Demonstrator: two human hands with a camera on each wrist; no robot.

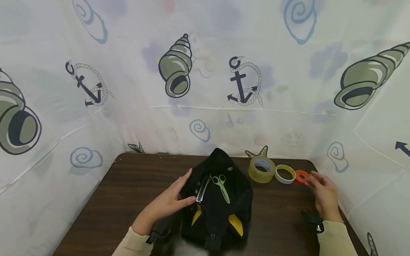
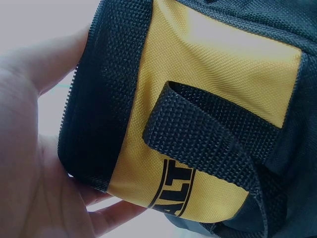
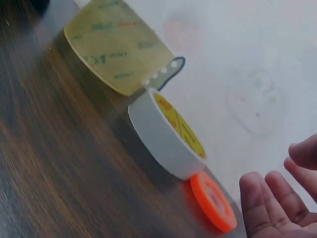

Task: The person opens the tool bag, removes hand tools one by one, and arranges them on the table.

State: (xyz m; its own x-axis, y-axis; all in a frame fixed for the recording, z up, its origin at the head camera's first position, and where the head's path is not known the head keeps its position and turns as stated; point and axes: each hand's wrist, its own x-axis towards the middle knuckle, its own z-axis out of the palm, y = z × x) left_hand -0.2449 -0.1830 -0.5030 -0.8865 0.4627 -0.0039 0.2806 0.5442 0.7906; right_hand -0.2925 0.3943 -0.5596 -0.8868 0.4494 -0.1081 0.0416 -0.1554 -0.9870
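Observation:
A black bag (image 1: 235, 209) with yellow patches stands open on the table. Inside it show green-handled scissors (image 1: 221, 186) and a slim silver-and-black tool (image 1: 202, 190) whose kind I cannot tell. My left hand (image 1: 168, 201) holds the bag's left side, thumb at the rim and fingers along the outside. In the left wrist view the bag's yellow panel (image 2: 213, 59) and zip edge sit beside the palm. My right hand (image 1: 323, 193) is beside a small orange tape roll (image 1: 301, 176); in the right wrist view its fingers (image 3: 255, 198) are apart from the roll and hold nothing.
Left of the orange roll stand a white tape roll (image 1: 285, 174) with a yellow core and a wide clear tape roll (image 1: 261, 170), in a row near the back edge of the brown table (image 1: 137, 174). A patterned sheet (image 1: 211, 71) hangs behind and on both sides.

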